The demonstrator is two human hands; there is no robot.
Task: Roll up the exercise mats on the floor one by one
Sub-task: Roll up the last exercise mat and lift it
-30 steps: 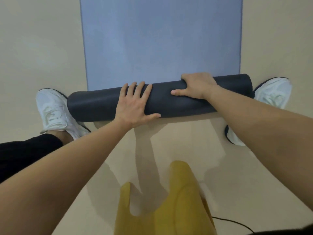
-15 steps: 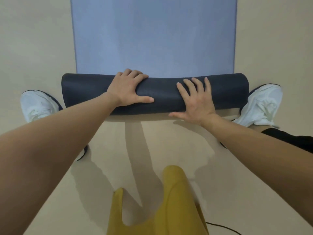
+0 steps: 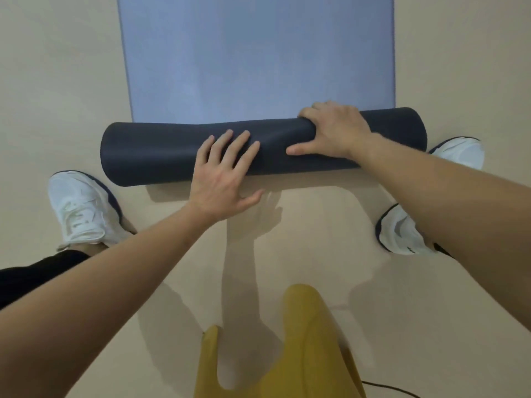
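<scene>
The blue-grey foam exercise mat [image 3: 258, 53] lies on the beige floor [image 3: 43, 81], its near end a thick dark roll [image 3: 149, 150]. The left hand [image 3: 224, 173] presses flat on it, fingers spread; the right hand [image 3: 333, 130] curls over its top. Flat mat remains ahead, perhaps half; its far end is cropped.

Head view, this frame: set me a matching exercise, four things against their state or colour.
1 left hand
2 right hand
3 mat roll
4 flat mat section

A fingers curled over the roll
B light blue, unrolled
C fingers straight, laid on the roll
D dark, cylindrical

Pairs: 1-C, 2-A, 3-D, 4-B
</scene>
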